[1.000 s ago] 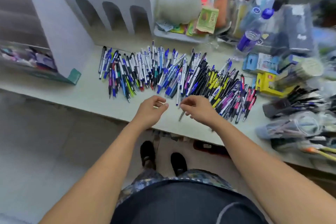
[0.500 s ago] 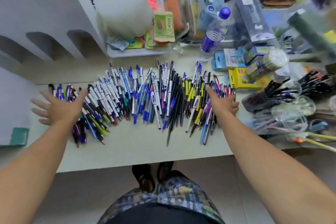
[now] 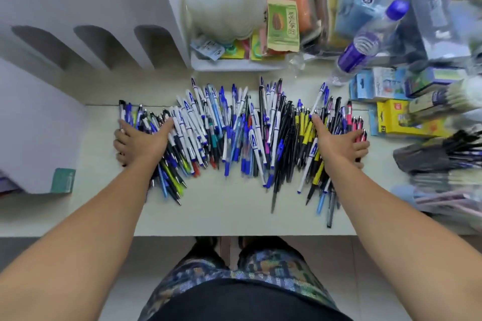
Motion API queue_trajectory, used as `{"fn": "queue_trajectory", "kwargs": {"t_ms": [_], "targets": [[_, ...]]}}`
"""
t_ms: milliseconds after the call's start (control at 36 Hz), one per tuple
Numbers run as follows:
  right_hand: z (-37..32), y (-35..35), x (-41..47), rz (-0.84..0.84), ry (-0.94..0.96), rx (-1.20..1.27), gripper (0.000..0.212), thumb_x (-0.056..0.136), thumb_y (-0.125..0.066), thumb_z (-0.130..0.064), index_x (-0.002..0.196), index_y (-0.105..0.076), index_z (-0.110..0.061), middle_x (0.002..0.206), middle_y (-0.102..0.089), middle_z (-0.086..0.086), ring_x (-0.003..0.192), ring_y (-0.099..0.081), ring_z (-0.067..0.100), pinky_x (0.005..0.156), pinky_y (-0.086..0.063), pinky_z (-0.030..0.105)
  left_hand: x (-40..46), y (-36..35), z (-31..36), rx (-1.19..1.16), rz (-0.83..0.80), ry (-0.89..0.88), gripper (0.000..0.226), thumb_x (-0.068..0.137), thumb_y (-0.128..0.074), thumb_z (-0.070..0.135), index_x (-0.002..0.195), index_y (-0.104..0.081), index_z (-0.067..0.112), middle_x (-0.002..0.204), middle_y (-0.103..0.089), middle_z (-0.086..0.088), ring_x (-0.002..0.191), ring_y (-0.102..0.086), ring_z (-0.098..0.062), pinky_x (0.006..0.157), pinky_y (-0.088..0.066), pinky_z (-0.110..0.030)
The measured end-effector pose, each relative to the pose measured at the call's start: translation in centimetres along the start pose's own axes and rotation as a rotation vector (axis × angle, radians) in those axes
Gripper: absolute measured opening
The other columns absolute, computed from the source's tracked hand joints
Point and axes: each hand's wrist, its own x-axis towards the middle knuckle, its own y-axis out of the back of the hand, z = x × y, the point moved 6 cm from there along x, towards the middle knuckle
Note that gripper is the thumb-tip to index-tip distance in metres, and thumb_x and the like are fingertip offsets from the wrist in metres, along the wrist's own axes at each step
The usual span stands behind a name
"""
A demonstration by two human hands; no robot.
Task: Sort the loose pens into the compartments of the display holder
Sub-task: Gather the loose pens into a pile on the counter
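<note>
hands (image 3: 142, 141) moved inward, pens (image 3: 242, 133) between

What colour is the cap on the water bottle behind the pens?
Blue. The cap tops the clear water bottle lying tilted behind the pens; head view.

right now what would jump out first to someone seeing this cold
A wide spread of loose pens, mostly blue, white, black and yellow, covers the middle of the pale counter. The left hand and right hand lie flat on its two ends, fingers straight. The white display holder with arched slots stands at the back left.
</note>
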Motion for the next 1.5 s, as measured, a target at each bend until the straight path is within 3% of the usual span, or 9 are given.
{"fn": "queue_trajectory", "kwargs": {"t_ms": [167, 389, 694, 917, 1056, 1222, 1333, 1417, 1500], "targets": [[-2.7, -2.2, -2.9, -0.013, 0.045, -0.03, 0.14, 0.063, -0.046, -0.1, 0.163, 0.004, -0.017, 0.17, 0.002, 0.017, 0.157, 0.0, 0.033, 0.123, -0.009, 0.06, -1.4, -1.7, 2.7, -0.036, -0.028, -0.115, 0.116, 0.082, -0.056, 0.079, 0.162, 0.0, 0.017, 0.167, -0.013, -0.012, 0.151, -0.016, -0.035, 0.119, -0.017, -0.055], [-5.1, -4.5, -5.2, -0.012, 0.036, -0.004, 0.132, 0.069, -0.039, -0.1, 0.163, 0.004, -0.017, 0.17, 0.002, 0.017, 0.156, -0.003, 0.034, 0.122, -0.01, 0.06, -1.7, -2.9, 4.3, -0.054, -0.068, -0.115, 0.106, 0.088, -0.052, 0.074, 0.162, -0.001, 0.018, 0.165, -0.014, -0.012, 0.148, -0.019, -0.036, 0.118, -0.019, -0.053], [-8.9, -8.1, -9.1, -0.155, 0.099, 0.138, 0.105, 0.086, -0.039, -0.085, 0.164, -0.007, -0.022, 0.17, 0.0, 0.009, 0.156, -0.001, 0.029, 0.125, -0.004, 0.055, -5.2, -5.4, 8.7, -0.165, -0.187, -0.186, 0.094, 0.094, -0.043, 0.071, 0.162, -0.002, 0.019, 0.165, -0.015, -0.012, 0.149, -0.021, -0.036, 0.118, -0.017, -0.054], [-9.0, -6.6, -8.5, -0.292, 0.224, 0.247, 0.098, 0.087, -0.048, -0.079, 0.163, -0.01, -0.03, 0.169, -0.013, 0.003, 0.154, -0.009, 0.033, 0.121, -0.021, 0.059, -4.3, -5.3, 8.9, -0.23, -0.251, -0.255, 0.091, 0.095, -0.044, 0.069, 0.163, -0.003, 0.023, 0.169, -0.011, -0.01, 0.153, -0.015, -0.033, 0.122, -0.012, -0.053], [-11.3, -3.6, -5.6, -0.141, 0.437, 0.124, 0.074, 0.099, -0.039, -0.067, 0.161, -0.02, -0.032, 0.169, -0.014, 0.009, 0.154, -0.01, 0.034, 0.123, -0.018, 0.054, -3.9, -4.9, 9.0, -0.293, -0.282, -0.276, 0.095, 0.095, -0.047, 0.068, 0.163, 0.001, 0.022, 0.17, -0.008, -0.008, 0.155, -0.01, -0.029, 0.125, -0.011, -0.048], [-16.0, -4.1, -0.2, -0.221, 0.629, -0.123, 0.051, 0.103, -0.034, -0.047, 0.149, -0.045, -0.028, 0.151, -0.041, 0.022, 0.14, -0.035, 0.043, 0.112, -0.031, 0.047, -2.7, -3.9, 7.7, -0.326, -0.332, -0.329, 0.091, 0.098, -0.048, 0.063, 0.163, 0.0, 0.021, 0.17, -0.003, -0.005, 0.156, -0.003, -0.023, 0.125, -0.008, -0.041], [-17.3, -3.3, 0.6, -0.154, 0.673, -0.201, 0.042, 0.105, -0.035, -0.04, 0.145, -0.048, -0.032, 0.143, -0.042, 0.023, 0.135, -0.037, 0.043, 0.109, -0.035, 0.049, -2.2, -3.4, 6.4, -0.354, -0.327, -0.329, 0.088, 0.098, -0.05, 0.061, 0.162, -0.009, 0.018, 0.169, -0.012, -0.005, 0.155, -0.013, -0.022, 0.124, -0.014, -0.038], [-17.7, -2.5, 1.6, -0.07, 0.69, -0.217, 0.035, 0.103, -0.041, -0.036, 0.133, -0.057, -0.027, 0.133, -0.054, 0.019, 0.125, -0.049, 0.041, 0.102, -0.043, 0.05, -2.1, -2.7, 5.1, -0.37, -0.343, -0.378, 0.08, 0.089, -0.052, 0.07, 0.154, -0.035, 0.027, 0.158, -0.04, -0.003, 0.145, -0.037, -0.024, 0.12, -0.03, -0.041], [-16.9, -1.2, 3.1, 0.019, 0.636, -0.215, 0.031, 0.102, -0.045, -0.037, 0.122, -0.062, -0.02, 0.125, -0.063, 0.016, 0.118, -0.057, 0.039, 0.098, -0.045, 0.048, -2.9, -2.0, 3.8, -0.319, -0.295, -0.479, 0.058, 0.093, -0.061, 0.055, 0.141, -0.048, 0.025, 0.144, -0.05, -0.004, 0.137, -0.045, -0.026, 0.109, -0.036, -0.037]]}}
